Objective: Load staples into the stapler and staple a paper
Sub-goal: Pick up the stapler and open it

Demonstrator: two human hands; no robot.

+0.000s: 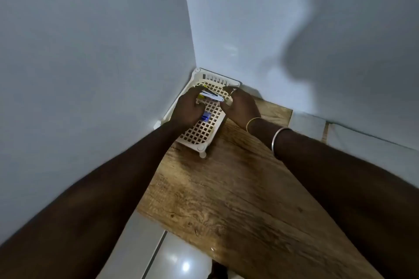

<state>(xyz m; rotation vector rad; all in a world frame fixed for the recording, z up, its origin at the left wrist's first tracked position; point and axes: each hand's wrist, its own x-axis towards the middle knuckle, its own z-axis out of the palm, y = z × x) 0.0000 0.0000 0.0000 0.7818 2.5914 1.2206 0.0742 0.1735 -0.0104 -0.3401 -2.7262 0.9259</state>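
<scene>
A small stapler (212, 96), silver on top with a yellow part at its left end, is held above a white lattice tray (200, 133) in the far corner of the wooden table. My left hand (188, 108) grips the stapler's left end. My right hand (241, 106) is curled at its right tip, with something small and pale in the fingers; I cannot tell what. A small blue box (205, 117) lies in the tray just below my left hand. No paper is in view.
The wooden table (238, 199) runs from the corner toward me. Pale walls close in on the left and behind the tray. A white ledge (308, 124) adjoins the table at the right. Glossy white floor tiles (181, 263) show below the table's near-left edge.
</scene>
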